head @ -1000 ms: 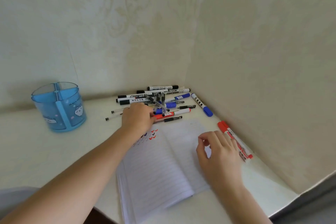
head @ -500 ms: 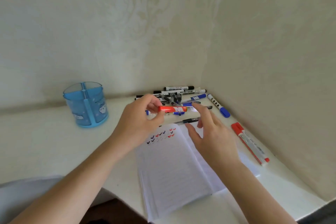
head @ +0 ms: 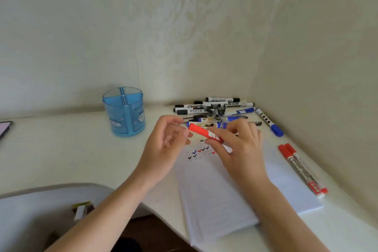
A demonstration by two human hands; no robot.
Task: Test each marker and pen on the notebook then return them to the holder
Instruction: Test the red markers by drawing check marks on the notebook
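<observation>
A red-capped marker is held over the top of the open notebook. My right hand grips its body. My left hand has thumb and forefinger at the cap end. Small black, blue and red check marks sit on the left page. The blue four-part holder stands at the back left with nothing showing above its rim. A pile of markers and pens lies in the wall corner behind my hands.
Two red markers lie along the notebook's right edge by the wall. A blue-capped marker lies right of the pile. A dark flat object shows at the table's far left edge. A grey chair sits below the table front.
My left hand picked the red marker out of the pile and lifted it. My right hand left the page and took hold of the marker's body. The view shifted left.
</observation>
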